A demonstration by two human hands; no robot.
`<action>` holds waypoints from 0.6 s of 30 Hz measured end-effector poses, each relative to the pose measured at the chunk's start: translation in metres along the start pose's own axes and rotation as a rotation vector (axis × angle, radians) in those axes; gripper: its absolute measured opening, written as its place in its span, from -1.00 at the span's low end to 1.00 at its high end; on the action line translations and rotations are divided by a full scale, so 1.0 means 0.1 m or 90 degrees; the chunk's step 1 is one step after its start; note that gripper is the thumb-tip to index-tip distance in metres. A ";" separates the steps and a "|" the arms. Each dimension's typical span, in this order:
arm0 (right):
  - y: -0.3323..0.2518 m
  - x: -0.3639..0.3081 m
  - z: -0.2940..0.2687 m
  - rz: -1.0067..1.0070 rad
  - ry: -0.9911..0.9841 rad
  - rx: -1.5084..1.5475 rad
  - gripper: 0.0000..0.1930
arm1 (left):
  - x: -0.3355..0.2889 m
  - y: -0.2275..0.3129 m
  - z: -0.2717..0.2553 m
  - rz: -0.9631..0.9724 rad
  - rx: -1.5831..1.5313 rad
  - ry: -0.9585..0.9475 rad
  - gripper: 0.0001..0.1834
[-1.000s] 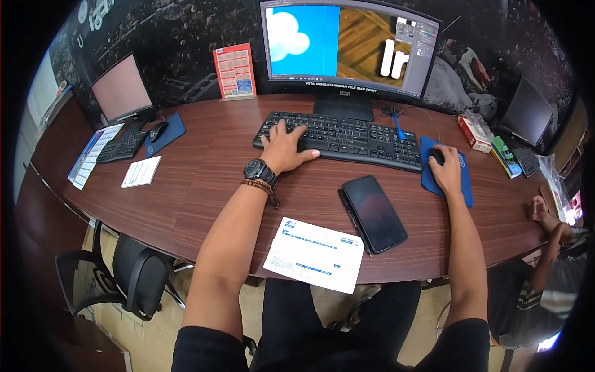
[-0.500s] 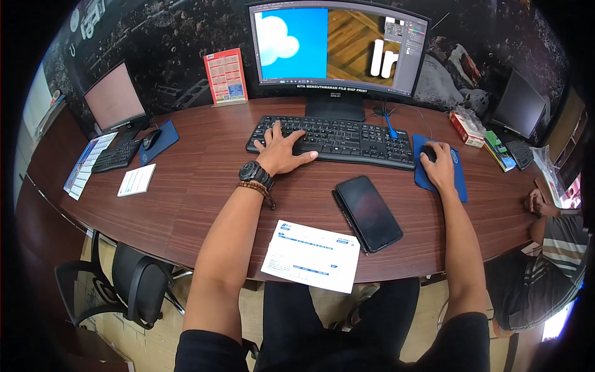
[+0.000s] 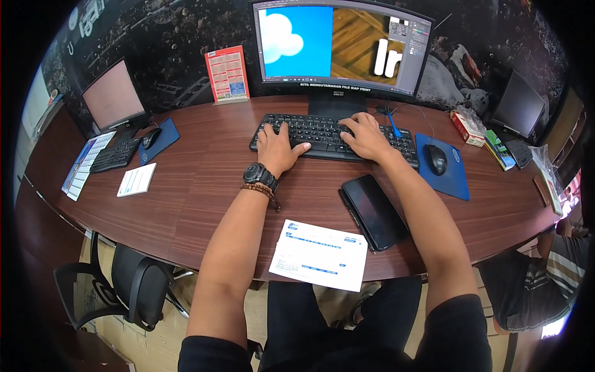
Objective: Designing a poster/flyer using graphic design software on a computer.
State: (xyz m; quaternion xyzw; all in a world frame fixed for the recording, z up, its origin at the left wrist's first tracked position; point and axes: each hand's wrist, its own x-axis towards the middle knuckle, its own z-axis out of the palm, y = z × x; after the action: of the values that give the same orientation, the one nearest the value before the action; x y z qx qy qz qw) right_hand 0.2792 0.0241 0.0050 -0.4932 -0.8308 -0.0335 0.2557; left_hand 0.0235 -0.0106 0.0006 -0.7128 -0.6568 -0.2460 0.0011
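Both of my hands rest on a black keyboard [image 3: 322, 137] in front of a curved monitor [image 3: 347, 43]. My left hand [image 3: 277, 149] lies over its left end with fingers spread and thumb stretched to the right; a black watch and beaded bracelet are on that wrist. Toward the keyboard's right part, my right hand [image 3: 367, 137] has its fingers apart on the keys, palm down. A black mouse [image 3: 436, 160] stands untouched on a blue mouse pad [image 3: 451, 180]. The screen shows an image-editing window with a white shape on blue and a wooden pattern.
A dark phone [image 3: 375, 211] and a printed paper form [image 3: 319, 255] lie near the desk's front edge. At the left are a second monitor [image 3: 113, 94], a small notepad [image 3: 136, 180] and a red desk calendar [image 3: 227, 73]. A seated person [image 3: 539, 279] is at the right edge.
My right hand has let go of the mouse and moved left onto the keyboard. My left hand stays on the keys, its fingers shifted a little. The person's hand at the right has dropped from sight.
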 end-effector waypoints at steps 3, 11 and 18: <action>-0.08 0.13 0.06 0.029 -0.017 -0.007 -0.63 | -0.01 0.07 -0.03 0.058 -0.028 -0.091 -0.16; -0.02 0.14 0.11 0.041 -0.015 -0.002 -0.71 | 0.01 0.06 -0.06 0.072 -0.003 -0.175 -0.22; 0.02 0.13 0.10 0.045 -0.011 -0.004 -0.72 | 0.03 0.14 -0.08 0.054 0.001 -0.200 -0.13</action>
State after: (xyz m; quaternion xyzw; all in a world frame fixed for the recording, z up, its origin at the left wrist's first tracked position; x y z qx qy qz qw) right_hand 0.2720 0.0390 0.0021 -0.5231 -0.8150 -0.0226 0.2483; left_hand 0.0336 -0.0121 0.0127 -0.7697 -0.6183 -0.1305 -0.0909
